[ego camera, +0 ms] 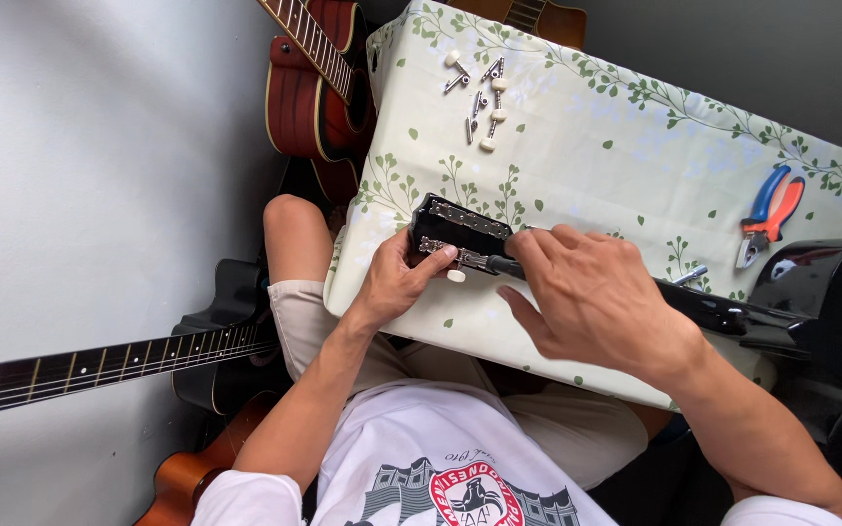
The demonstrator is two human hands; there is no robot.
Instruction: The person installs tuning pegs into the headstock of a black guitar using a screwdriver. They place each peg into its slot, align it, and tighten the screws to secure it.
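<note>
A glossy black guitar lies across the table with its headstock (pixel 448 226) toward me and its body (pixel 821 282) at the right. My left hand (pixel 394 282) grips the near edge of the headstock, thumb on a metal tuner strip (pixel 452 254). My right hand (pixel 592 292) rests over the neck and holds a dark-handled tool (pixel 501 265) against that strip. Its tip is hidden by my fingers.
Loose tuning pegs with white knobs (pixel 479 93) lie at the far end of the leaf-patterned tablecloth (pixel 596 166). Orange and blue pliers (pixel 770 212) lie at the right. A red guitar (pixel 314 88), a black guitar (pixel 119 365) and a brown guitar (pixel 182 477) stand on the floor at the left.
</note>
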